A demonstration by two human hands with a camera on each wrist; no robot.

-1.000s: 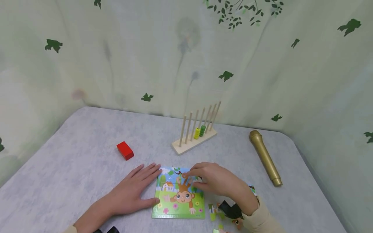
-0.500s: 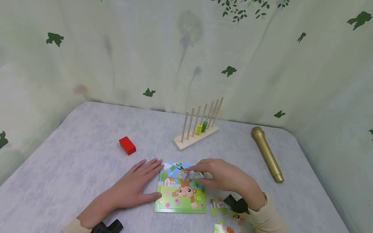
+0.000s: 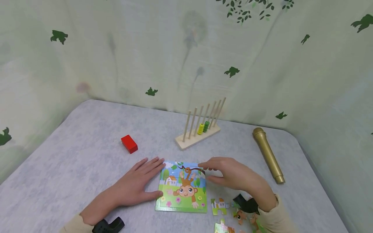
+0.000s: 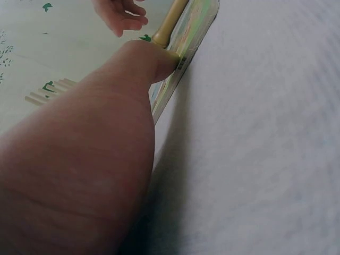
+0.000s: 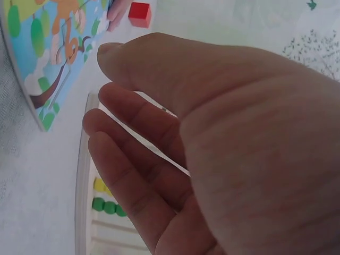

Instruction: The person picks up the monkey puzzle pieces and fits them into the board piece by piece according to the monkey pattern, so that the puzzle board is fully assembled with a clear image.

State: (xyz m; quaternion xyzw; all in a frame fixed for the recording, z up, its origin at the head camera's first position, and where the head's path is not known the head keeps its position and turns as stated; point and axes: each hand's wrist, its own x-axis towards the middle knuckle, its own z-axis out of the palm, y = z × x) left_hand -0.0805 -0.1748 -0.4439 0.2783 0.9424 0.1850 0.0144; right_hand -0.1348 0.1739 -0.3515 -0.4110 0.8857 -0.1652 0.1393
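Observation:
A monkey picture puzzle (image 3: 183, 189) in a flat square board lies on the table between the two hands. My left hand (image 3: 135, 186) rests along its left side with fingers straight, the thumb on the board's left edge. In the left wrist view the thumb (image 4: 167, 64) meets the board's rim. My right hand (image 3: 236, 173) hovers by the upper right corner, fingers loosely bent. The right wrist view shows nothing between the right thumb and fingers (image 5: 133, 175), with a gap to the puzzle (image 5: 64, 53).
Several loose jigsaw pieces (image 3: 219, 207) lie right of the board, some hidden under the right wrist. A wooden peg rack (image 3: 198, 137) with yellow and green beads stands behind. A red block (image 3: 129, 144) is at the back left, a gold toy microphone (image 3: 268, 155) at the right.
My right hand has moved right from over the puzzle's top to its upper right corner, uncovering the branch in the picture. My left hand keeps its place at the board.

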